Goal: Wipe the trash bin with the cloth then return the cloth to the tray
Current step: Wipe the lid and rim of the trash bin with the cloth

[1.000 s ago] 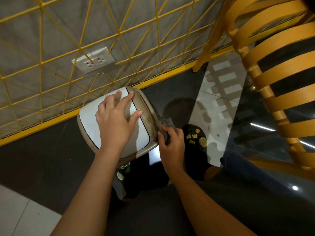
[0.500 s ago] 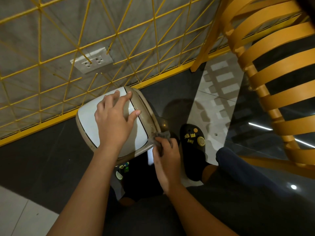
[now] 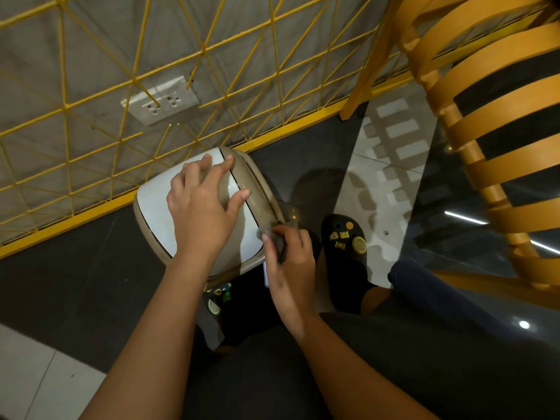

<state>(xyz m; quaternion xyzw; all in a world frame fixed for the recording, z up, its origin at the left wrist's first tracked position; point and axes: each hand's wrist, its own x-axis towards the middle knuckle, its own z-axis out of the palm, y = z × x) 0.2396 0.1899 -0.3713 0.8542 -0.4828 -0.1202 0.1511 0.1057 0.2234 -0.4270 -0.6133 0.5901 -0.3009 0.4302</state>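
A beige trash bin (image 3: 153,216) with a white lid stands on the dark floor beside a yellow wire fence. My left hand (image 3: 201,213) lies flat on the lid, fingers spread, pressing it. My right hand (image 3: 288,262) grips a small grey cloth (image 3: 277,237) bunched in its fingers and holds it against the bin's near right rim. Most of the cloth is hidden inside the fist. No tray is in view.
The yellow wire fence (image 3: 212,86) with a wall socket (image 3: 160,101) behind it runs along the far side. An orange slatted chair (image 3: 500,116) stands at the right. My black clogs (image 3: 345,247) are on the floor right next to the bin.
My right hand with the cloth has slid down along the bin's right rim toward its near corner. The left hand has stayed on the lid.
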